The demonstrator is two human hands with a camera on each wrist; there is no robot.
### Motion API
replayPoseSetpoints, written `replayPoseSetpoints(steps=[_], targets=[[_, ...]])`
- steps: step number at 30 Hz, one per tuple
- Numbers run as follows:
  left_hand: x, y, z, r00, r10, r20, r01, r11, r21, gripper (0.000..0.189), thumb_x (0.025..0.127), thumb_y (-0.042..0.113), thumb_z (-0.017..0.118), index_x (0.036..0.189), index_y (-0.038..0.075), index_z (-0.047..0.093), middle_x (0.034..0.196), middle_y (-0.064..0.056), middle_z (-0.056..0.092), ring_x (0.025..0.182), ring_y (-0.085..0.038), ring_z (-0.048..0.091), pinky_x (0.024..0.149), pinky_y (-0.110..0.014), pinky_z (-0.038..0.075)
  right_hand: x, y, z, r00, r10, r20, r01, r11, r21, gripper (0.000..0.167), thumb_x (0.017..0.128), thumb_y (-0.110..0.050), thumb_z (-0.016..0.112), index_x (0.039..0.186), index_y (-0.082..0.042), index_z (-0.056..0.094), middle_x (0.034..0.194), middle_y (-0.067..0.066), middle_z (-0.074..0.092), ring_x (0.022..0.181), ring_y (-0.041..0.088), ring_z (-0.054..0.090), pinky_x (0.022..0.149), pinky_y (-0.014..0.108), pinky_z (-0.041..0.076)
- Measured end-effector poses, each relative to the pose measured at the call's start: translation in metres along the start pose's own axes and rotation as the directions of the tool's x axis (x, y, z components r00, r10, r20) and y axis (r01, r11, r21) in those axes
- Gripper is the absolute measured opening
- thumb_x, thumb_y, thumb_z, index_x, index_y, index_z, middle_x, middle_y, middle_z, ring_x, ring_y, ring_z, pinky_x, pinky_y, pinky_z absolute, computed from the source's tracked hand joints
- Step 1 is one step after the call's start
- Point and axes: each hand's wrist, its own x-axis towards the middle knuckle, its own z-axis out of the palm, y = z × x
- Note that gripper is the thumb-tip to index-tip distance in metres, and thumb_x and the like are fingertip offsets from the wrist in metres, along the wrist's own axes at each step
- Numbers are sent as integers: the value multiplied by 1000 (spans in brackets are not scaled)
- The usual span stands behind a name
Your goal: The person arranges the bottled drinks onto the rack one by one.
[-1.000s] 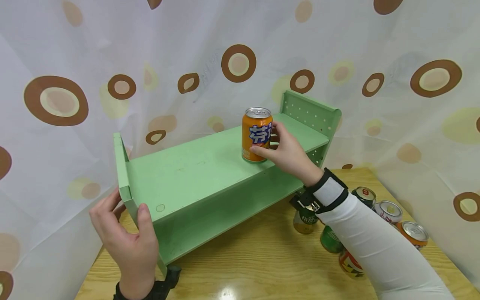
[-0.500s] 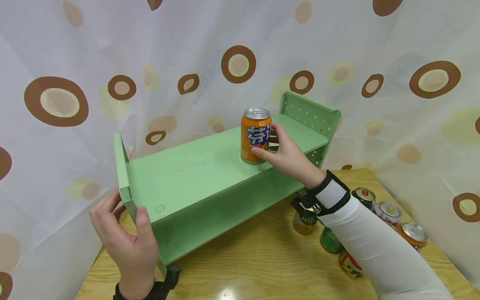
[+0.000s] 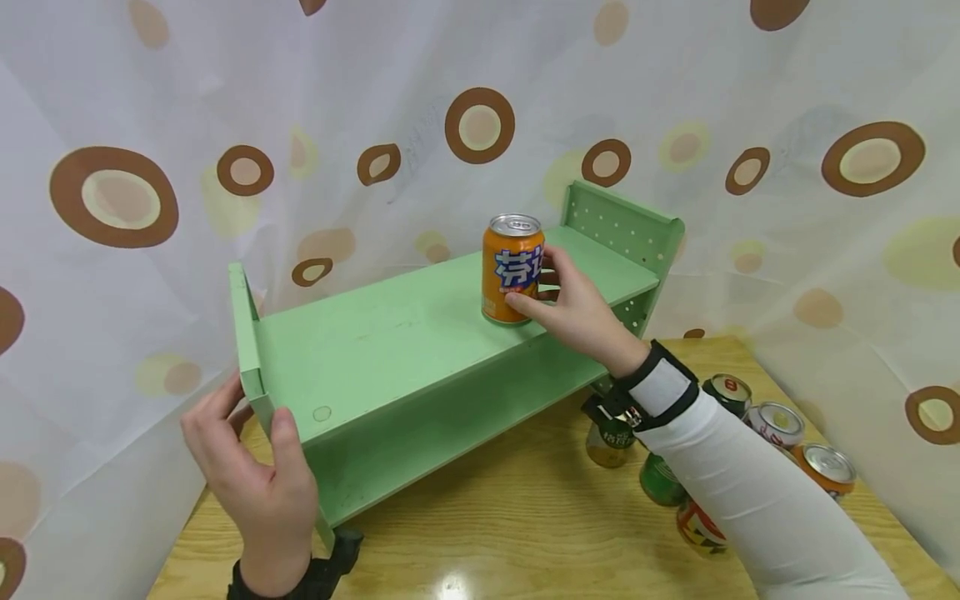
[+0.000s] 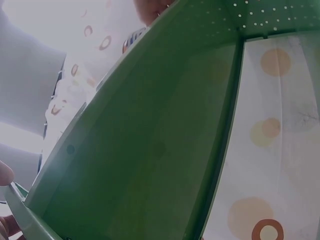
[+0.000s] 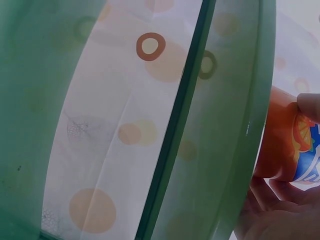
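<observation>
A green two-level shelf (image 3: 360,350) stands at an angle on the wooden table. On its upper board, near the front edge, an orange soda can (image 3: 501,271) stands upright. My right hand (image 3: 581,312) holds this can from the right, thumb across the front and fingers behind it. In the right wrist view the can (image 5: 280,135) shows beyond the shelf edge, with fingers (image 5: 280,202) around it. My left hand (image 3: 258,492) grips the shelf's left end panel, thumb in front and other fingers on its outer side. The left wrist view looks along the green boards (image 4: 145,145).
Several drink cans stand on the table (image 3: 480,517) at the right, including a green can (image 3: 662,482), a red can (image 3: 701,527) and another orange can (image 3: 825,468). My right sleeve hides part of them. A patterned sheet (image 3: 375,75) hangs behind the shelf.
The orange can has slid very slightly left on the upper board with my right hand. My left hand keeps its place on the end panel.
</observation>
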Motion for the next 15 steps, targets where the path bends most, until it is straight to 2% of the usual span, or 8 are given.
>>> replayPoseSetpoints(steps=[15], targets=[[0,1,2,1000,2,1,-2,1000,-1,50,85,7,53,131,-12,56,127,13,50,121,-12,45,95,-21,43,0,-7,16,999,-48,-3,48,999,9,73,94,-21,74,154,-5,35,143,15,52,127,33,58,107,47,52]])
